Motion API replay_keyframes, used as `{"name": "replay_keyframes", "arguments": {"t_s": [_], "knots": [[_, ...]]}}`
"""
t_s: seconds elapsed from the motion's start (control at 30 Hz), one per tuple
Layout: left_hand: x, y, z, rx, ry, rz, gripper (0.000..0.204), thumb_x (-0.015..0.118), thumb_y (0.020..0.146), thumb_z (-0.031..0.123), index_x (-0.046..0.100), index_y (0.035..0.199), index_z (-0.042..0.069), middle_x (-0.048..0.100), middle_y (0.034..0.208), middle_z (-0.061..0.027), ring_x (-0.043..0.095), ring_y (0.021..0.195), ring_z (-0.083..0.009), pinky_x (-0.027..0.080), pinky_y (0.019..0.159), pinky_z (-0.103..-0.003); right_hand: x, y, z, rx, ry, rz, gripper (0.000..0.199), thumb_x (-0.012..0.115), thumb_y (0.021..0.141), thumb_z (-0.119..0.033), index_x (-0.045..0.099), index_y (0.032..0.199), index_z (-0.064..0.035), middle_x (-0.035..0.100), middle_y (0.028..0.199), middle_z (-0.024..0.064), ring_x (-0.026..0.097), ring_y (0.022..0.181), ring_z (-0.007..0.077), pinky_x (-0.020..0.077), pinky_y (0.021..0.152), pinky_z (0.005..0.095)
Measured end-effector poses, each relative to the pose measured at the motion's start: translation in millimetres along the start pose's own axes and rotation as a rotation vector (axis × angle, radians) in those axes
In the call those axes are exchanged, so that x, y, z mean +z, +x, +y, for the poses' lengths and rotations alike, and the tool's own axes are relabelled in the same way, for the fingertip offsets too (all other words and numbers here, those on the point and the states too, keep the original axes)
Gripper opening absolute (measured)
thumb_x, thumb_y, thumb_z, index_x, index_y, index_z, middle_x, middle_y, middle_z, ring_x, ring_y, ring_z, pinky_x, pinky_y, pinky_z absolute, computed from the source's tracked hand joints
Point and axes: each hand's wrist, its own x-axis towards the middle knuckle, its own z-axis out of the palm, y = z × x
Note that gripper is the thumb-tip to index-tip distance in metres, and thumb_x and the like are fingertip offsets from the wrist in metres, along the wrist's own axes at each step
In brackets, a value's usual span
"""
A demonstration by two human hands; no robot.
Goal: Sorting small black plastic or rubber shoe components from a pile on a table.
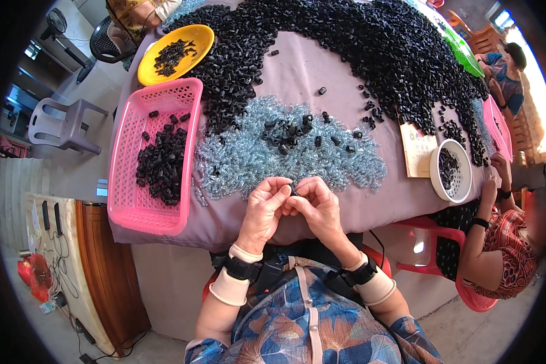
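Both hands meet at the table's near edge, over the front of a heap of small clear bluish plastic pieces (249,158). Between the fingertips sits a small black plastic part (294,190), mostly covered by the fingers. My left hand (266,203) pinches it from one side and my right hand (316,206) from the other. More black parts (285,136) lie scattered on top of the clear heap. To the left, a pink perforated basket (191,151) holds a pile of black parts.
A great mound of black parts (370,42) covers the far table. A yellow plate (203,39) stands back left. On the right are a booklet (418,151), a white bowl (463,155) and a green basket (464,54). A co-worker (497,255) sits close at right.
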Motion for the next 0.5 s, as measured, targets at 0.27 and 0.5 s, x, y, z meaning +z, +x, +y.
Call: {"name": "replay_keyframes", "arguments": {"t_s": [0.27,0.5], "knots": [[-7,1,-1,-0.011,0.077,-0.07,0.013,0.06,0.088,0.011,0.056,0.1,0.007,0.058,0.074,-0.0016,0.052,0.06,-0.0089,0.046,0.056,-0.023,0,1,-11,0.152,0.212,-0.008,0.014,0.064,0.082,-0.002,0.052,0.088,0.0011,0.052,0.093,0.0076,0.058,0.066,0.0084,0.0502,0.058,0.0217],[-7,0,4,-0.048,0.085,-0.082,0.029,0.062,0.087,0.011,0.042,0.108,0.01,0.057,0.084,-0.0026,0.053,0.061,-0.0084,0.045,0.054,-0.021,-3,5,-16,0.092,-0.044,-0.16,0.027,0.063,0.083,-0.005,0.056,0.108,0.0014,0.052,0.101,0.0067,0.058,0.071,0.0099,0.0486,0.06,0.0216]]}}
